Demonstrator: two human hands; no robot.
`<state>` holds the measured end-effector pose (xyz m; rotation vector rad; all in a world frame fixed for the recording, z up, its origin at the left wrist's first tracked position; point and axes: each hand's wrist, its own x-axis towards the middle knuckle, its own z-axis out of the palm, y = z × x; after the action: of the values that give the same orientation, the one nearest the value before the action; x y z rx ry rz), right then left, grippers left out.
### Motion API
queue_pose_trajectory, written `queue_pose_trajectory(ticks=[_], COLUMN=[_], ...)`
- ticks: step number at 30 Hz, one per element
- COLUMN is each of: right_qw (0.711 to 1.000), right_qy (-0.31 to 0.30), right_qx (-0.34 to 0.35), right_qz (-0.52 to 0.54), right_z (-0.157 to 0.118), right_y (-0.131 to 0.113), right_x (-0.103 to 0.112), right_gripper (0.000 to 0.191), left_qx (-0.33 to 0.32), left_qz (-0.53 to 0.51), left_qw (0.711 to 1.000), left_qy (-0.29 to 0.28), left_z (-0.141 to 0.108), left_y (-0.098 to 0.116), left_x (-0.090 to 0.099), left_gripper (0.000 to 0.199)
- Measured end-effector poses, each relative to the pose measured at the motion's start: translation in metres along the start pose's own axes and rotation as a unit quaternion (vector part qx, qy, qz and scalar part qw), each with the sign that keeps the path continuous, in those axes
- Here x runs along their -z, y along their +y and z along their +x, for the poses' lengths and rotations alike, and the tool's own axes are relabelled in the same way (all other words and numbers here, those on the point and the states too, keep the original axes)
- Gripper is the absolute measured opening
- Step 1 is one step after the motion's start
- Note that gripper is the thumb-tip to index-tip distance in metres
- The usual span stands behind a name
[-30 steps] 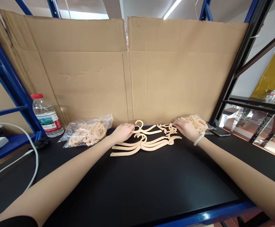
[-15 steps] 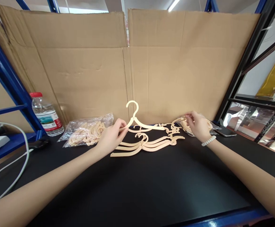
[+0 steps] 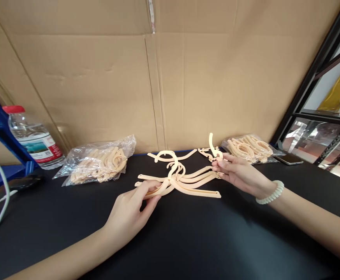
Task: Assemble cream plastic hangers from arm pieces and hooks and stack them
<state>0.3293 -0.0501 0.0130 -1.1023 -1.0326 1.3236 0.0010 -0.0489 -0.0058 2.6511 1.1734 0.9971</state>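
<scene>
- Two clear bags (image 3: 98, 165) sat on the black desk (image 3: 187, 241) before a cardboard wall (image 3: 99, 77), with a bottle (image 3: 38, 142) at the left.
- Left hand (image 3: 130, 210) pinched one arm of a hanger (image 3: 175, 165), brought nearer since the earlier frame, above the stacked hangers (image 3: 199, 181).
- Right hand (image 3: 240, 171) held a curved piece (image 3: 211, 142), having left the right bag (image 3: 242, 149).

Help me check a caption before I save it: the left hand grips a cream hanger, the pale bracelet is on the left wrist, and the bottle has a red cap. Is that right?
Not quite: the head view shows the pale bracelet on the right wrist. The left hand does grip a cream hanger, and the bottle has a red cap.
</scene>
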Motion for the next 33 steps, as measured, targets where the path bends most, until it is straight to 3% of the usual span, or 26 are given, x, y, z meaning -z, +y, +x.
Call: queue_pose_trajectory(ticks=[8,16,24,33], right_qw=[0.998,0.998,0.983,0.979], right_qy=[0.006,-0.017,-0.164,-0.168], right_qx=[0.002,0.022,-0.058,-0.117], right_qz=[-0.066,-0.049,-0.05,-0.011], right_z=[-0.01,-0.008,-0.008,-0.012], right_y=[0.002,0.005,-0.003,-0.007], right_x=[-0.011,-0.012,-0.005,-0.008], right_gripper=[0.023,0.027,0.021,0.025], left_qx=[0.058,0.062,0.038,0.03], left_qz=[-0.044,-0.08,-0.053,-0.03], left_qw=[0.997,0.995,0.998,0.999], left_qy=[0.007,0.009,0.027,0.028], left_z=[0.001,0.004,0.003,0.002], left_y=[0.001,0.003,0.003,0.001], left_x=[0.002,0.002,0.002,0.002], left_gripper=[0.019,0.017,0.013,0.014])
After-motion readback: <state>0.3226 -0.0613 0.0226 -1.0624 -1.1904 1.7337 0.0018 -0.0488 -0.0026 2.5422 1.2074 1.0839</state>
